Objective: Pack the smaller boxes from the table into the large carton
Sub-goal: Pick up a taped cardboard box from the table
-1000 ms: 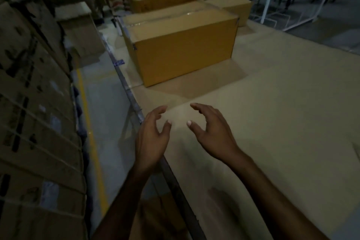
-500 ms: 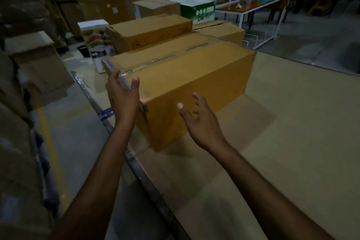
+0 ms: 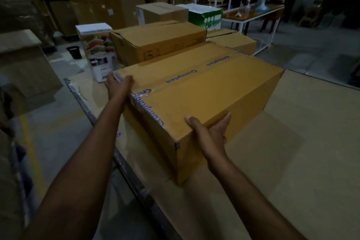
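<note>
Both arms stretch forward: the left hand (image 3: 118, 86) curls over the far left top corner of the carton (image 3: 204, 91). The right hand (image 3: 210, 135) clasps its near right corner, thumb on top and fingers flat along the side. The carton sits on the table (image 3: 292, 165) close to the left edge rail (image 3: 136, 185), with wide tabletop showing to its right and near side and a brown box (image 3: 155, 43) just behind; its top is taped shut, so I cannot tell what it holds.
</note>
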Available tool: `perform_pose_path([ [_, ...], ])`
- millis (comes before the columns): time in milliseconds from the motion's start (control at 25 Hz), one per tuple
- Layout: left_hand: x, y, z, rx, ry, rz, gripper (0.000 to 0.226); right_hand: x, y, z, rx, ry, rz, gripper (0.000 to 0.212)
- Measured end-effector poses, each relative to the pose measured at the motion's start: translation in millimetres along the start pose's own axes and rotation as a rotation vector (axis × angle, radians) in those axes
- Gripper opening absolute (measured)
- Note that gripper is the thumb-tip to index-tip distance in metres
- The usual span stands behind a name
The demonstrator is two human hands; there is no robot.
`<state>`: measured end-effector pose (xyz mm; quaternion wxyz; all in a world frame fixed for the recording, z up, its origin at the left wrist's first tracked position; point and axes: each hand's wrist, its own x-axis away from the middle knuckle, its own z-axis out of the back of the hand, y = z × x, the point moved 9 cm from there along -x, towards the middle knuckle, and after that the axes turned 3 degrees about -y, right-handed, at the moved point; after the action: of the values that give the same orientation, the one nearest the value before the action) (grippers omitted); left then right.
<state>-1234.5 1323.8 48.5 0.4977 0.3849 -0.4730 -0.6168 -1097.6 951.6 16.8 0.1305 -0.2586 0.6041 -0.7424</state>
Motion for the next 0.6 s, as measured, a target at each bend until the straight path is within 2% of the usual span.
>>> perform_pose_path([
  [80,-21,-8,-1,0.117,-0.025,0.025,0.108,-9,3,-6,-0.022,0.004,0.03,0.14],
  [160,-21,-6,-10,0.25,-0.07,0.008,0.101,-18,2,-3,-0.048,0.024,0.065,0.141],
  [280,-27,-27,-15,0.392,-0.1,0.102,0.096,-18,-4,1,-0.078,0.015,0.069,0.141],
  [320,-38,-35,-10,0.377,-0.067,0.11,0.089,-15,-7,6,-0.085,0.03,0.081,0.14],
  [400,-29,-36,13,0.269,0.05,0.15,0.062,-12,-10,37,-0.108,0.118,0.103,0.13],
  [440,-2,-27,26,0.24,0.101,0.155,0.048,-9,-11,64,-0.108,0.185,0.108,0.12],
  [480,24,-22,30,0.244,0.085,0.161,0.039,-8,-11,95,-0.088,0.246,0.093,0.108],
  [520,47,-20,25,0.246,-0.003,0.172,0.035,-7,-10,126,-0.057,0.281,0.062,0.095],
  [600,81,-20,-3,0.123,-0.338,0.208,0.042,-3,1,180,0.0,0.205,-0.051,0.078],
])
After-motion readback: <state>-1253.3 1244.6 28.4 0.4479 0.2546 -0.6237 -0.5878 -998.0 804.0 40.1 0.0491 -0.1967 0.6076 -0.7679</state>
